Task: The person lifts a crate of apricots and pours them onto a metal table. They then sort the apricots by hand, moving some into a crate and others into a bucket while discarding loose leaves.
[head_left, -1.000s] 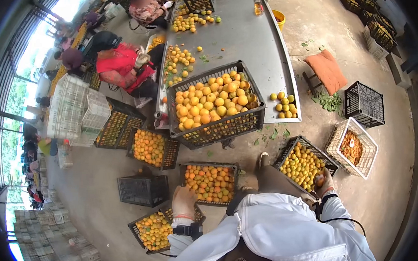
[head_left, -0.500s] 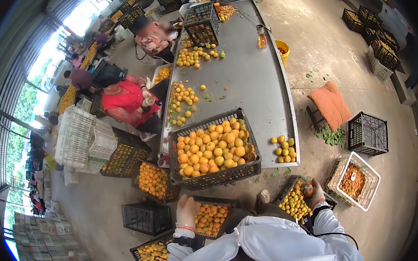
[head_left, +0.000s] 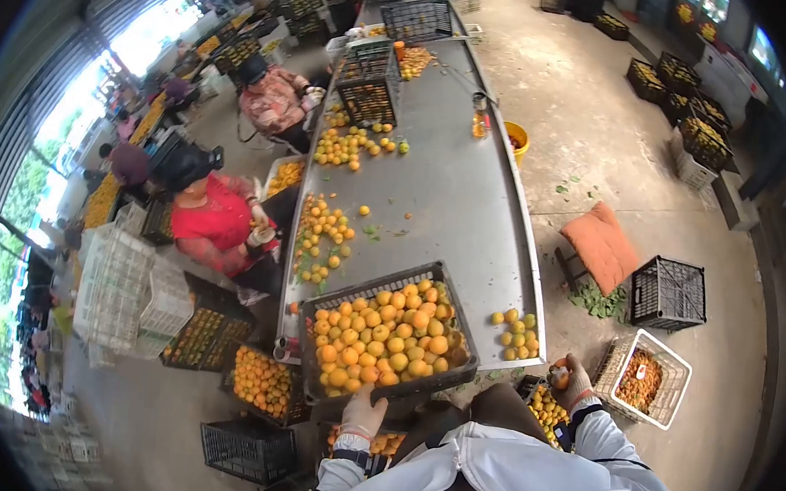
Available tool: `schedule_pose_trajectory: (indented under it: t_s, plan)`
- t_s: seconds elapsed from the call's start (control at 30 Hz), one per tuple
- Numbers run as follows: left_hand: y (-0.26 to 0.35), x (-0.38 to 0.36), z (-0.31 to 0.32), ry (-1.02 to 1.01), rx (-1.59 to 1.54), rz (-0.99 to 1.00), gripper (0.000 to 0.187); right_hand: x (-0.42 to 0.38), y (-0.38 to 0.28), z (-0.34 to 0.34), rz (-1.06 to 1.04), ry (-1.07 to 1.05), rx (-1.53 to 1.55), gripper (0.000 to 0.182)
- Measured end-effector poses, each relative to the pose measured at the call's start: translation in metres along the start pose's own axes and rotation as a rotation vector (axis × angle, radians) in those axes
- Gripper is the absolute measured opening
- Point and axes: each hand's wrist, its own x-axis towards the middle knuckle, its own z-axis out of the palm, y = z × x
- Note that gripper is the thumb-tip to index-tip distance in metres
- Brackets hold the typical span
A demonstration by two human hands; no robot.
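My left hand [head_left: 364,415], in a pale glove, reaches up to the near side of a large black crate [head_left: 445,375]. Its fingers are stretched out and a little apart, with the fingertips right at the crate's rim. Round orange-yellow fruit [head_left: 381,332] fills this crate, which is tilted on the table's near end. My right hand [head_left: 579,389], also gloved, is closed around a single orange fruit [head_left: 560,377]. Below that hand, a black crate of yellower fruit [head_left: 546,413] stands by my knee. A small group of greenish-yellow fruit [head_left: 520,337] lies on the table corner nearby.
The long metal table [head_left: 435,184] carries loose fruit [head_left: 325,231], a bottle [head_left: 480,119] and an upright black crate [head_left: 369,85]. Two people sit along its left side, one in red [head_left: 215,218]. At right are a cushioned stool [head_left: 601,248], a black crate [head_left: 669,293] and a white basket [head_left: 664,359].
My left hand has moved up to the large crate's near rim. My right hand has lifted slightly up and left with the fruit. The view has shifted.
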Motion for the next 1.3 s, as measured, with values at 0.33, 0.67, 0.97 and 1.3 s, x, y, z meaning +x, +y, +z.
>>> schedule_pose_trajectory:
  t_s: [0.33, 0.67, 0.97, 1.3]
  plan:
    - [0.012, 0.038, 0.016, -0.157, -0.040, -0.030, 0.055, 0.037, -0.034, 0.032, 0.016, -0.029, 0.059, 0.026]
    - [0.089, 0.036, 0.037, -0.151, 0.010, -0.252, 0.061, 0.183, -0.133, 0.064, 0.014, 0.142, -0.178, 0.026]
    - [0.063, -0.002, 0.061, -0.240, -0.309, -0.142, 0.036, 0.226, -0.360, 0.374, -0.352, -0.056, -0.248, 0.075]
    - [0.095, -0.025, 0.084, -0.115, -0.048, -0.342, 0.049, 0.325, -0.232, 0.262, -0.358, -0.148, -1.143, 0.046]
